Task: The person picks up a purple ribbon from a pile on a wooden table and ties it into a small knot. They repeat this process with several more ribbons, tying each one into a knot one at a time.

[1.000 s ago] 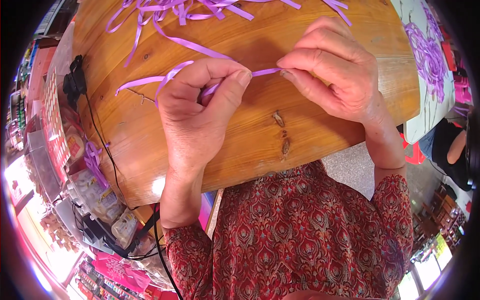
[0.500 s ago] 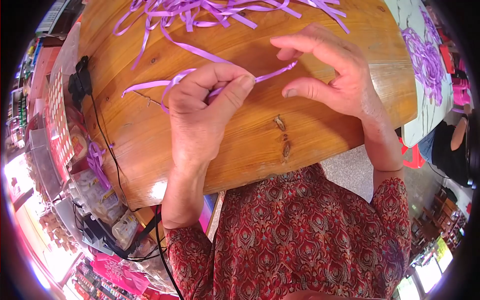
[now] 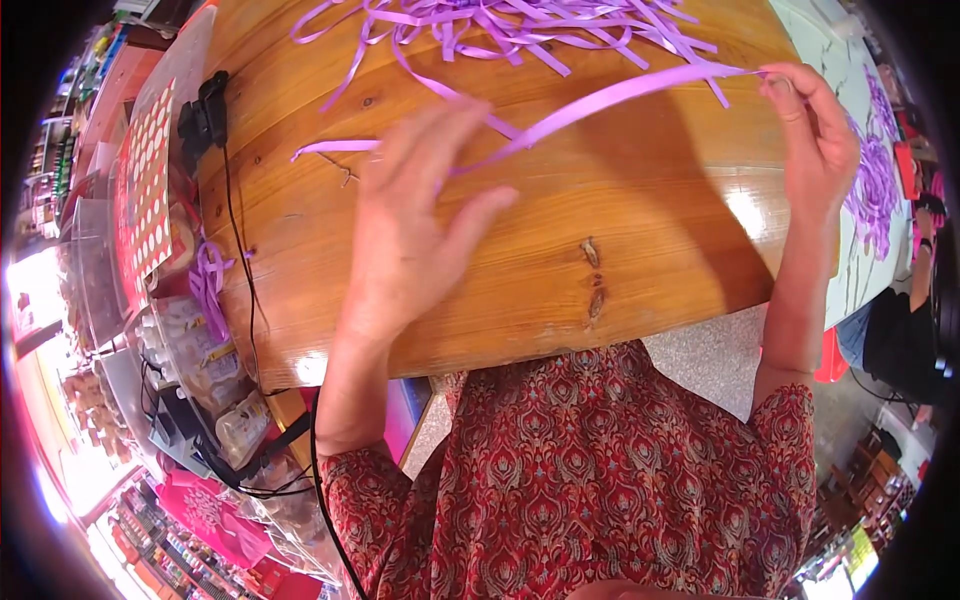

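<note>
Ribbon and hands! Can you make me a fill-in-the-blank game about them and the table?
1. The ribbon has one end pinched by the person's ____ hand.
2. The other hand is ____, not closed.
3. The table under the hands is made of ____.
4. The patterned sleeves are mostly ____.

Missing words: right; open; wood; red.

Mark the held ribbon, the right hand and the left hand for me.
Held ribbon [image 3: 611, 97]: head view, its raised stretch.
Right hand [image 3: 825, 165]: head view, middle of the hand.
Left hand [image 3: 405, 232]: head view, back of the hand.
</note>
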Motion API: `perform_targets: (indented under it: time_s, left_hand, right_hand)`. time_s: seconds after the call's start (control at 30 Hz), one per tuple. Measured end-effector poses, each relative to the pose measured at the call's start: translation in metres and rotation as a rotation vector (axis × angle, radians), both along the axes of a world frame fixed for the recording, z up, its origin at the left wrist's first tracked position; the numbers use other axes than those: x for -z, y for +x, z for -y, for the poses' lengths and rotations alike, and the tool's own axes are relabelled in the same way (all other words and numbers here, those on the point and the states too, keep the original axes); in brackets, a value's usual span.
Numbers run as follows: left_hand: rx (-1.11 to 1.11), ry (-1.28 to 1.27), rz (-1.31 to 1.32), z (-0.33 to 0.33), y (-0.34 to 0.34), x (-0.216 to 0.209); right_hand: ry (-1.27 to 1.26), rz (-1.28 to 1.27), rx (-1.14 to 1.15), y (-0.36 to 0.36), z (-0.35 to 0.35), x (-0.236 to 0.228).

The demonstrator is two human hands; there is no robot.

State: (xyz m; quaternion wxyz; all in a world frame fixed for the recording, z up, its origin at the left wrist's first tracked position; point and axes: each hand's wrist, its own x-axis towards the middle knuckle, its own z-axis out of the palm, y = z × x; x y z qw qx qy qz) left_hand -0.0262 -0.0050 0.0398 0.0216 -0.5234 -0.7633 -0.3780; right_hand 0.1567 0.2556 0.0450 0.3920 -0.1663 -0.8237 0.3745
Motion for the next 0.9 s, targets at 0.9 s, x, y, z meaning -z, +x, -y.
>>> perform_targets:
  time_s: [0.9]
  left_hand:
    - [-0.373,0.406,0.425,0.051,-0.008,0.038]
  right_hand:
    - [0.843,0.327,-0.71,-0.129,0.119,0.02]
